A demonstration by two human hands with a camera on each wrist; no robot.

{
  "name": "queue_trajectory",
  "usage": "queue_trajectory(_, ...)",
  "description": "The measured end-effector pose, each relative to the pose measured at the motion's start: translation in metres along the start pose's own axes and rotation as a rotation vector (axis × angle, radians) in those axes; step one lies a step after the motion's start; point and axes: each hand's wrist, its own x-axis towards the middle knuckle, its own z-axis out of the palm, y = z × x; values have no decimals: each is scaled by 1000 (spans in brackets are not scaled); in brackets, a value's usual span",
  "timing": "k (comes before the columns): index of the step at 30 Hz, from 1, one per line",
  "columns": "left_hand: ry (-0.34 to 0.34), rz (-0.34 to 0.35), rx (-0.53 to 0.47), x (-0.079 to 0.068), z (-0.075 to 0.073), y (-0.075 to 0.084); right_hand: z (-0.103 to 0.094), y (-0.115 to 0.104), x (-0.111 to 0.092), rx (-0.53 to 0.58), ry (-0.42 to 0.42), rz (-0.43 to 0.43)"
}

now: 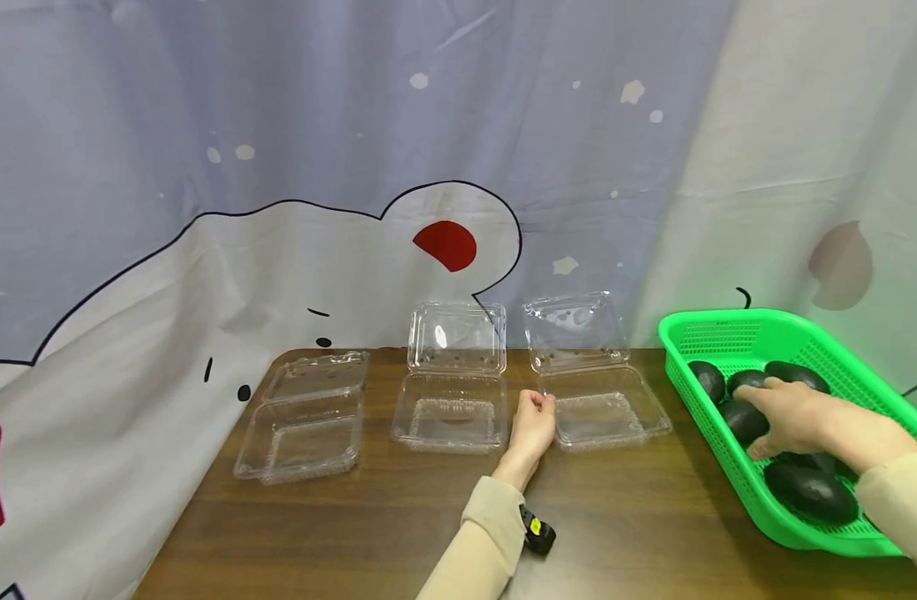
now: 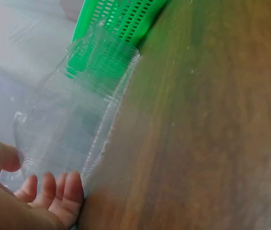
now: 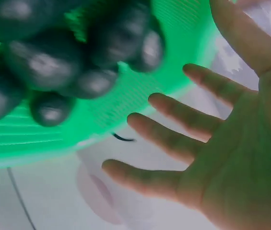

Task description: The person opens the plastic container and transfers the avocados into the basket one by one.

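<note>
My left hand (image 1: 532, 427) is at the left side of the right-hand clear plastic clamshell container (image 1: 601, 410), its curled fingers and thumb holding the rim. In the left wrist view, the thumb (image 2: 11, 158) and the bent fingers (image 2: 72, 191) meet the container's near edge (image 2: 94, 143). My right hand (image 1: 796, 417) hovers over a green basket (image 1: 769, 521) of dark, oval avocados (image 1: 811, 492). Its fingers are spread and the palm is bare in the right wrist view, apart from the avocados (image 3: 44, 62).
Two more clear clamshell containers stand with lids raised or laid back, one in the middle (image 1: 451, 412) and one at the left (image 1: 312, 437). A patterned curtain (image 1: 338, 125) hangs behind the wooden table (image 1: 338, 533). A black strap with a yellow mark (image 1: 537, 533) is at the left wrist.
</note>
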Motion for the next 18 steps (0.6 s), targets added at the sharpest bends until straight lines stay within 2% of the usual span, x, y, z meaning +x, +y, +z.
queue_trajectory(3,8,12,9,-2,-2,0,-14,-10,2,-7,80,27)
queue_trajectory(8,-28,29,14,-12,-7,6,-31,-32,4,22,143,101)
queue_trajectory(10,-34,54,34,-17,-10,11,-35,-43,5,35,170,102)
queue_trajectory(14,-47,135,107,-24,-21,31,-38,-61,9,66,210,88)
queue_trajectory(18,-81,219,227,-22,-39,62,-38,-74,15,99,245,64)
